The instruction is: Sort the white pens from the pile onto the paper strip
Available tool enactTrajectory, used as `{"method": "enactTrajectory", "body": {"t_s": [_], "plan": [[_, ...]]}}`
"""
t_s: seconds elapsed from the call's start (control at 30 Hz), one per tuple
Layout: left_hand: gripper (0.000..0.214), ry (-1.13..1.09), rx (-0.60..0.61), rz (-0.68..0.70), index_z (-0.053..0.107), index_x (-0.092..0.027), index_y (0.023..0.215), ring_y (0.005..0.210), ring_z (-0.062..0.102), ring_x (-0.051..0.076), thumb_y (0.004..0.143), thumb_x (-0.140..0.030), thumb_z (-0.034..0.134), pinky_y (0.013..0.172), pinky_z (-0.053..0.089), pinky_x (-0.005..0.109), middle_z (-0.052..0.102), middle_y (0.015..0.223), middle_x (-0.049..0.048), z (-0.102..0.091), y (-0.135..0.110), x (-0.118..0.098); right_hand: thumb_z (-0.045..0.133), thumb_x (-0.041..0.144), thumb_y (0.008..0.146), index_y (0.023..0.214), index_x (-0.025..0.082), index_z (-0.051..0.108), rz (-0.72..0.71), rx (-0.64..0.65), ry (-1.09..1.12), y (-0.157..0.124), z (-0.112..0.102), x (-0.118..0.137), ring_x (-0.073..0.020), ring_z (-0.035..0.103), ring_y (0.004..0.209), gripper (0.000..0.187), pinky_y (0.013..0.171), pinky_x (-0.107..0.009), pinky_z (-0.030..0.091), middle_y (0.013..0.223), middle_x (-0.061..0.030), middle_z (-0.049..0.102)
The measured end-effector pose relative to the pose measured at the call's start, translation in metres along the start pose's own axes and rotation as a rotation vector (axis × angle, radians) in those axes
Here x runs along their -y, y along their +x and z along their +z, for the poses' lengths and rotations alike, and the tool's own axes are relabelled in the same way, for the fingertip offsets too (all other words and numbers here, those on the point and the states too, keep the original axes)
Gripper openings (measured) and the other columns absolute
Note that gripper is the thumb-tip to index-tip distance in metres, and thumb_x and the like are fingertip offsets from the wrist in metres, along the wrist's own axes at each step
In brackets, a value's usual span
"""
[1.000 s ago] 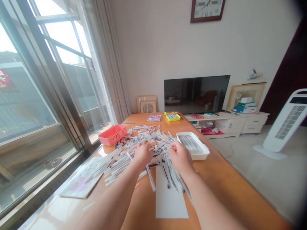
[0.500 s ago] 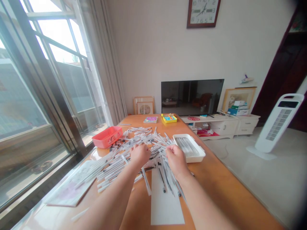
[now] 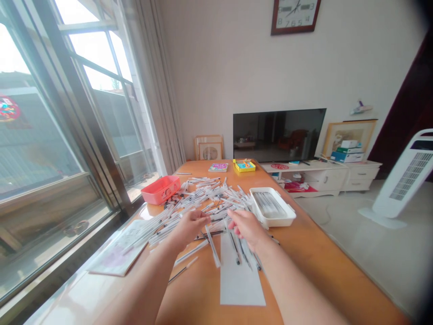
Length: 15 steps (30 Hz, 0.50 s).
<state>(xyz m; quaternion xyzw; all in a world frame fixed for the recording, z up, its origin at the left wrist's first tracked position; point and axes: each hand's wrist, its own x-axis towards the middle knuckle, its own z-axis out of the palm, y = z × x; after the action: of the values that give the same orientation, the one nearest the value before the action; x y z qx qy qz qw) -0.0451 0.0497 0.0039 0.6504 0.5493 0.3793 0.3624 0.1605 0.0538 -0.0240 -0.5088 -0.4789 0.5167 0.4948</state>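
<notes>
Clear and white pen barrels and dark refills (image 3: 206, 194) lie in a loose heap across the middle of the table. Over its near side, my left hand (image 3: 192, 228) is closed with thumb and fingertips pinched; a thin dark piece shows near them, but I cannot tell whether it is held. My right hand (image 3: 246, 227) faces it a short way to the right, thumb pressed to the fingers, and what is in that pinch is unclear. Below the right hand, several dark-tipped pens lie on a white paper strip (image 3: 241, 284). Right of the heap, a white tray (image 3: 280, 221) holds a row of pens.
A red plastic basket (image 3: 158, 193) stands at the left of the heap. A thin booklet (image 3: 117, 257) lies at the left edge under some barrels. At the table's far end are a colourful book (image 3: 218, 167) and a yellow box (image 3: 244, 166).
My hands have drawn nearer to me, the left one shifting off the heap's middle. The view has turned slightly left. A dark refill now shows on the table beside my left forearm.
</notes>
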Motion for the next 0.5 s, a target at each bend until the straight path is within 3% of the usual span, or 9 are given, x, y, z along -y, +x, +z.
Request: {"method": "enactTrajectory", "body": {"t_s": [0.07, 0.17, 0.3, 0.4, 0.5], "plan": [[0.040, -0.060, 0.062, 0.012, 0.072, -0.016, 0.077, 0.056, 0.047, 0.014, 0.067, -0.054, 0.072, 0.055, 0.035, 0.026, 0.054, 0.056, -0.0018, 0.007, -0.001, -0.001, 0.071, 0.050, 0.078, 0.081, 0.016, 0.067, 0.081, 0.061, 0.153, -0.002, 0.002, 0.003, -0.0071, 0.044, 0.044, 0.034, 0.039, -0.017, 0.024, 0.066, -0.0024, 0.067], [0.043, -0.029, 0.095, 0.043, 0.072, -0.016, 0.081, 0.059, 0.050, 0.014, 0.071, -0.058, 0.070, 0.056, 0.037, 0.025, 0.058, 0.061, -0.0005, 0.013, 0.009, 0.004, 0.077, 0.038, 0.073, 0.082, 0.015, 0.066, 0.098, -0.055, 0.359, 0.002, 0.001, 0.004, -0.0068, 0.049, 0.047, 0.027, 0.038, -0.015, 0.028, 0.068, -0.0034, 0.068], [0.039, 0.380, -0.099, 0.042, 0.071, -0.017, 0.091, 0.069, 0.058, 0.018, 0.083, -0.052, 0.057, 0.064, 0.042, 0.027, 0.066, 0.073, 0.0029, 0.015, 0.043, 0.016, 0.069, 0.036, 0.076, 0.083, 0.017, 0.062, 0.060, -0.277, 0.455, 0.014, -0.008, 0.002, -0.0089, 0.054, 0.046, 0.021, 0.036, -0.015, 0.029, 0.063, -0.0010, 0.066], [0.026, 0.505, -0.141, 0.013, 0.071, -0.019, 0.090, 0.079, 0.062, 0.022, 0.082, -0.040, 0.057, 0.072, 0.044, 0.031, 0.071, 0.082, 0.0065, 0.021, 0.071, 0.024, 0.067, 0.035, 0.076, 0.084, 0.018, 0.060, 0.044, -0.333, 0.466, 0.019, -0.011, 0.000, -0.0092, 0.053, 0.044, 0.020, 0.035, -0.016, 0.029, 0.061, 0.0003, 0.065], [0.022, 0.620, -0.168, -0.002, 0.070, -0.021, 0.084, 0.093, 0.062, 0.030, 0.080, -0.039, 0.059, 0.081, 0.043, 0.038, 0.072, 0.089, 0.0112, 0.032, 0.090, 0.028, 0.067, 0.034, 0.075, 0.081, 0.018, 0.059, 0.024, -0.351, 0.462, 0.018, -0.011, 0.002, -0.0095, 0.052, 0.043, 0.019, 0.035, -0.016, 0.029, 0.057, 0.0011, 0.063]]}}
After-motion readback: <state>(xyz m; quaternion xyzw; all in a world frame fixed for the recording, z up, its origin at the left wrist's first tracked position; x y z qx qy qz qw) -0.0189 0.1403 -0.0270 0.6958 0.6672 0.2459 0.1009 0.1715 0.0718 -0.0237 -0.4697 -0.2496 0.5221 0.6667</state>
